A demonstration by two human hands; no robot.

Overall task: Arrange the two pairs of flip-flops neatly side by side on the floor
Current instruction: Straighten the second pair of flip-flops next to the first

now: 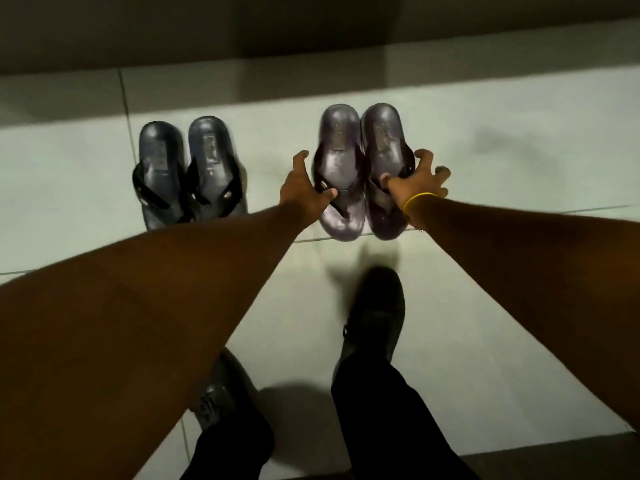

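Two pairs of dark flip-flops lie on the pale tiled floor (485,258), heels pointing away from me. The left pair (188,171) rests side by side, untouched. The right pair (360,168) has a purplish sheen and its two sandals touch each other. My left hand (304,188) grips the left sandal of this pair at its strap, thumb on top. My right hand (415,181), with a yellow band on the wrist, holds the right sandal at its strap and outer edge, fingers spread. A gap of bare tile separates the two pairs.
A dark wall base (311,32) runs along the far edge behind the sandals. My own feet in black shoes (374,317) and dark trousers stand close below the right pair. Tile joints cross the floor.
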